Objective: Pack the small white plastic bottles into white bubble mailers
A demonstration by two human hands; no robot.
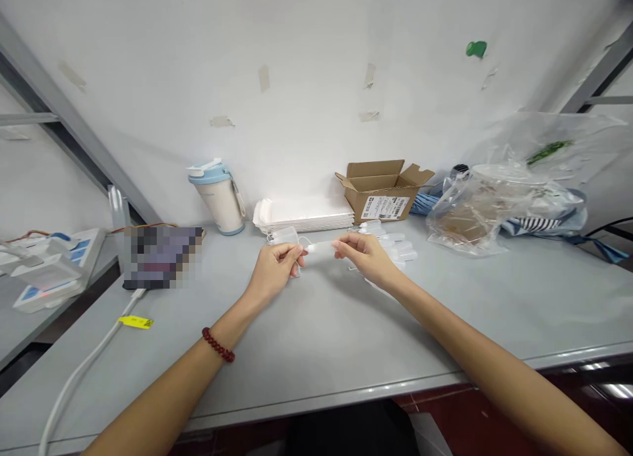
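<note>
Both my hands meet above the middle of the grey table [321, 324]. My left hand [273, 269] is closed in a pinch on one end of a small clear plastic tube [320, 246]. My right hand [364, 257] pinches the tube's other end. A red bead bracelet [218, 345] sits on my left wrist. Several more clear plastic tubes [398, 245] lie on the table just behind my right hand, and another clear piece [284, 235] lies behind my left hand.
Against the wall stand a blue-lidded tumbler [217, 196], a stack of white trays [302, 213] and an open cardboard box [382, 189]. Clear plastic bags [499, 205] fill the right. A dark pouch [161, 255] and white cable [84, 370] lie left.
</note>
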